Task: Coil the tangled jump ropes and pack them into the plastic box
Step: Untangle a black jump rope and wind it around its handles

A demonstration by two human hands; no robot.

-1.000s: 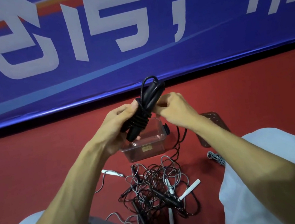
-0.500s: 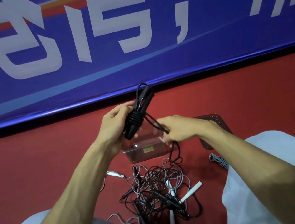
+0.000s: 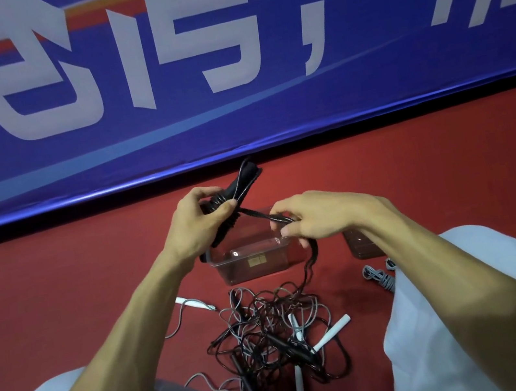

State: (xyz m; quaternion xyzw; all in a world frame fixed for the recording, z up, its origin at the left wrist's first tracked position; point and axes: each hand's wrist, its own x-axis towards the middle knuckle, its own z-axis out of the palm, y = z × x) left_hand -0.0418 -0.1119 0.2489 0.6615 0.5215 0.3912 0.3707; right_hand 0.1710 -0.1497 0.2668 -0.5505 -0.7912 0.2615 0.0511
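Observation:
My left hand [image 3: 198,225] grips a black jump rope bundle [image 3: 240,181] of handles wrapped with cord, held above the clear plastic box [image 3: 254,261] on the red floor. A black cord runs taut from the bundle to my right hand [image 3: 314,216], which pinches it over the box's right side. From there the cord hangs down into a tangled pile of black and grey ropes [image 3: 272,329] with white handles [image 3: 332,331] on the floor between my knees.
The box's lid [image 3: 360,244] lies on the floor to the right, partly hidden by my right forearm. A grey coiled rope [image 3: 378,277] lies by my right knee. A blue banner wall [image 3: 227,63] stands just behind the box.
My right hand moved down and to the right from the bundle, drawing a length of black cord out taut. My left hand stayed on the bundle and tilted it.

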